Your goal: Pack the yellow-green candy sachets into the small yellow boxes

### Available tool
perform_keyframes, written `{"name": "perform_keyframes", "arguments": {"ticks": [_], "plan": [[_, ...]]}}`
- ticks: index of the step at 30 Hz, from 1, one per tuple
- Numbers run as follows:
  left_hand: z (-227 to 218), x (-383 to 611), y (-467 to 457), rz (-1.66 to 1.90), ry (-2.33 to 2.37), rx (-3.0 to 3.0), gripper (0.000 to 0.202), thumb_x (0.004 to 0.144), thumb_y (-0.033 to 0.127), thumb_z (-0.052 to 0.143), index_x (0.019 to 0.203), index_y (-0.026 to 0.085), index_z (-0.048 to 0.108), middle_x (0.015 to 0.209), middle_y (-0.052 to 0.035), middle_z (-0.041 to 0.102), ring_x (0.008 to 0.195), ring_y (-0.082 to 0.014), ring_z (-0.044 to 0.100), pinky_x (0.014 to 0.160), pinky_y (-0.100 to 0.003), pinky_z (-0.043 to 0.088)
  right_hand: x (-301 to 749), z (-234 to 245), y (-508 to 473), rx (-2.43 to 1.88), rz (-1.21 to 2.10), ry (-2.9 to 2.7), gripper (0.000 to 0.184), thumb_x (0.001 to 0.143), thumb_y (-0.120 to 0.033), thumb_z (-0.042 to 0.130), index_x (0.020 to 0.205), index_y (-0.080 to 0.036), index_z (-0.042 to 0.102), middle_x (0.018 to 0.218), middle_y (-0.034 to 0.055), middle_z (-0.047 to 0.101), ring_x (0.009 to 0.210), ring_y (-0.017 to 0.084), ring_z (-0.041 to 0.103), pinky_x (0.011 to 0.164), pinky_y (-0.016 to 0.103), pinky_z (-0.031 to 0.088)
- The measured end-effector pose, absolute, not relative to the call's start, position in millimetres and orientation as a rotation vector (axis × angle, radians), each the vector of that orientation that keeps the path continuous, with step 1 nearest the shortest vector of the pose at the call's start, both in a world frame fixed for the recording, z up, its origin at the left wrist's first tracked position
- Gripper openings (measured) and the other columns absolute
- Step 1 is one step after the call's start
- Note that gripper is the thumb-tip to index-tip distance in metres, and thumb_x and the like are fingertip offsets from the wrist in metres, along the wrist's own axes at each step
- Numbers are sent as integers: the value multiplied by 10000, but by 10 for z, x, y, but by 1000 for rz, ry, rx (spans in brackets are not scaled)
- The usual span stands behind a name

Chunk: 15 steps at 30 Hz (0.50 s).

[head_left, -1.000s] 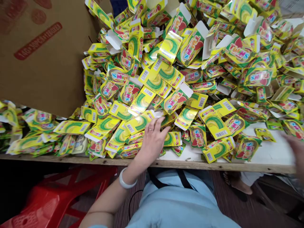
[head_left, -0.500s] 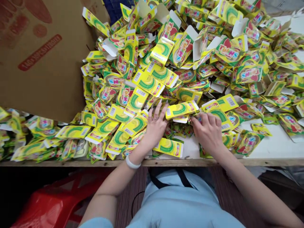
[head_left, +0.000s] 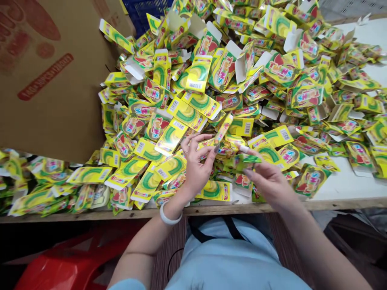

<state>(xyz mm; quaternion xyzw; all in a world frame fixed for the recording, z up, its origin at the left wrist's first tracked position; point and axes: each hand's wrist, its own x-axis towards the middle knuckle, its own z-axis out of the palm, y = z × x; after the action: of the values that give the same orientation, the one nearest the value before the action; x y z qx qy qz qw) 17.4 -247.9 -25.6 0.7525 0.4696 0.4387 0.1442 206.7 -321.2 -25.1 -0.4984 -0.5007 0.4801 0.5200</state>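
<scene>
In the head view my left hand (head_left: 198, 163), with a white band on its wrist, pinches a small yellow candy box (head_left: 223, 129) between thumb and fingers. The box is tilted, its narrow side turned up. Just to the right, my right hand (head_left: 272, 179) has thumb and forefinger around small green candy packets (head_left: 246, 161), slightly blurred, close to the box. A small white patch shows at the forefinger's tip; what it is I cannot tell. Below the hands a yellow box (head_left: 216, 190) lies flat near the table edge.
A large heap of printed boxes (head_left: 187, 112), some with raised white flaps, covers the table. A big brown carton (head_left: 60, 121) stands at left, a blue crate (head_left: 145, 16) behind. The wooden table edge (head_left: 223, 209) runs in front; a red chair (head_left: 60, 257) is below left.
The yellow box between my hands has turned from lying lengthwise to a steep tilt. My right hand has opened out from a curled grip, and green packets now show at its fingers.
</scene>
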Motion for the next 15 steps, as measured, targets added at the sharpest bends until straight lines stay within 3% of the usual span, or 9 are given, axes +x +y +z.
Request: {"name": "perform_keyframes", "arguments": {"ticks": [2,4,7,10,13,15], "plan": [[-274,231,-2595,1316,1346,2046,250,962,359,577,817,228,733,1191,-60,642,1193,-232,526,1099,-465,362,1817,-285,-3217,-1202,1112,-1095,376,819,-607,676,779,-234,671,1189,93,622,1259,269,528,1054,438,460],[-321,251,-2697,1365,1292,1909,283,970,385,554,827,217,732,1165,-74,633,1161,-230,551,1067,-440,390,1660,-306,-3185,-1226,1065,-1047,457,786,-641,693,643,-220,587,1074,96,634,1245,269,526,1091,431,418],[-416,212,-2807,1353,1169,1674,323,984,409,513,851,198,717,998,-73,662,1000,-203,608,921,-366,481,1625,-340,-3152,-1191,1140,-1051,521,774,-633,706,564,-215,478,820,50,601,988,234,607,942,380,493],[-474,140,-2857,1294,1089,1568,367,968,456,529,774,184,682,802,-43,638,812,-176,595,775,-317,493,1723,-406,-3188,-1197,1197,-1114,476,822,-583,680,599,-207,491,674,-4,530,721,165,553,735,309,490],[-476,111,-2852,1225,1064,1586,355,880,463,667,672,177,634,671,-6,573,681,-146,528,690,-292,464,1812,-463,-3244,-1284,1156,-1213,403,844,-526,683,668,-202,520,655,-19,544,652,141,520,658,280,461],[-472,130,-2832,1185,1053,1572,348,863,443,695,651,175,627,637,5,561,641,-132,507,657,-278,450,1836,-471,-3257,-1317,1111,-1163,352,778,-482,769,832,-212,549,753,-16,620,668,141,567,634,268,477]]}}
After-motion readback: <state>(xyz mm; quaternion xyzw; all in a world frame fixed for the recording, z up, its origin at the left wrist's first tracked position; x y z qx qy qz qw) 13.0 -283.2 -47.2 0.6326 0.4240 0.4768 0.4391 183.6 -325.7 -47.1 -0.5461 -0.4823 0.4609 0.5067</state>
